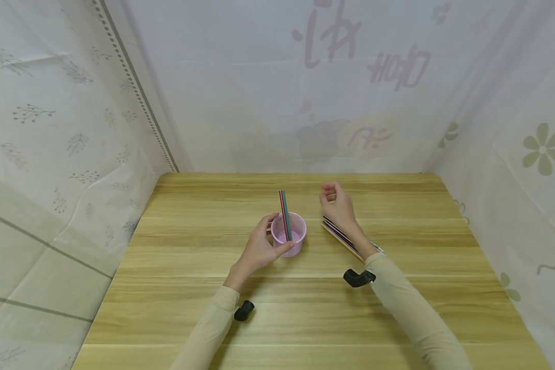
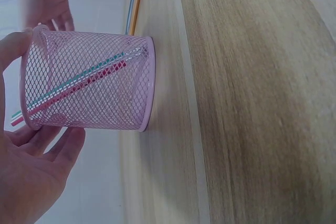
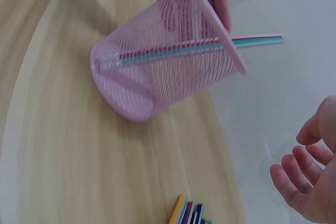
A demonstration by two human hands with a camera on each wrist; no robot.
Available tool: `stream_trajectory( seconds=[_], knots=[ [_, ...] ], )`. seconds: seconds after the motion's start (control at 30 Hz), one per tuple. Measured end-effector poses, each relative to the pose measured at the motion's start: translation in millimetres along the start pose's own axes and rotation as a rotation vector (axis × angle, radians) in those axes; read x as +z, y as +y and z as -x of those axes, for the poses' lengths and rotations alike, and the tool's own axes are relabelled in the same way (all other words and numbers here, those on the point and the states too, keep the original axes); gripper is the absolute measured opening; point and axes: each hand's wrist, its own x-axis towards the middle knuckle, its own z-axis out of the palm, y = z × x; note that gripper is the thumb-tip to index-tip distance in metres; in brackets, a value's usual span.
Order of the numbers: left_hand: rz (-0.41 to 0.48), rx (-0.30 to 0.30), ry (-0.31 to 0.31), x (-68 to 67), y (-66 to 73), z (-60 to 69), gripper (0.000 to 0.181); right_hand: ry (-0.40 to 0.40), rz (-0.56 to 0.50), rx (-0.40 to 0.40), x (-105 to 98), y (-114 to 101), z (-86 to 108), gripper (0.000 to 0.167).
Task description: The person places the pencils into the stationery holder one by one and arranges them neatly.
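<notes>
My left hand (image 1: 259, 249) holds a pink mesh pencil cup (image 1: 298, 226) by its upper rim, thumb on the near side and fingers round the far side. Inside the cup lean red and teal pencils (image 1: 284, 213), their upper ends rising past the rim. In the right wrist view, they slant across the cup (image 3: 142, 85). To the right of the cup, my right hand (image 1: 339, 209) hovers with loosely curled fingers and nothing in them. Below that hand and wrist lies a bunch of pencils (image 1: 341, 239), partly hidden by the forearm; a yellow-orange one is at its left side.
The wooden table (image 1: 189, 257) runs back to a pale printed curtain (image 1: 259, 103), with more patterned cloth (image 1: 51, 128) at the sides. Black wrist devices sit at both cuffs, one (image 1: 244, 311) left and one (image 1: 358, 278) right.
</notes>
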Motion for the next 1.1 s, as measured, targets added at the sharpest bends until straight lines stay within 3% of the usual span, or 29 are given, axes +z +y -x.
stream_trajectory(
  seconds=[0.3, 0.53, 0.93, 1.1],
  knots=[
    [-0.005, 0.015, 0.005, 0.3, -0.7, -1.4, 0.087, -0.027, 0.123, 0.025, -17, 27, 0.9, 0.03],
    [-0.009, -0.006, 0.007, 0.8, 0.7, -0.7, 0.088, -0.06, 0.131, 0.078, -26, 45, 3.6, 0.033],
    [-0.032, -0.01, 0.0, -0.5, 1.9, -0.1, 0.088, -0.096, 0.245, 0.097, -25, 68, 5.8, 0.026],
    [-0.027, 0.015, 0.002, -0.4, 0.7, 0.2, 0.087, -0.121, 0.296, 0.109, -25, 76, 5.4, 0.023]
  ],
)
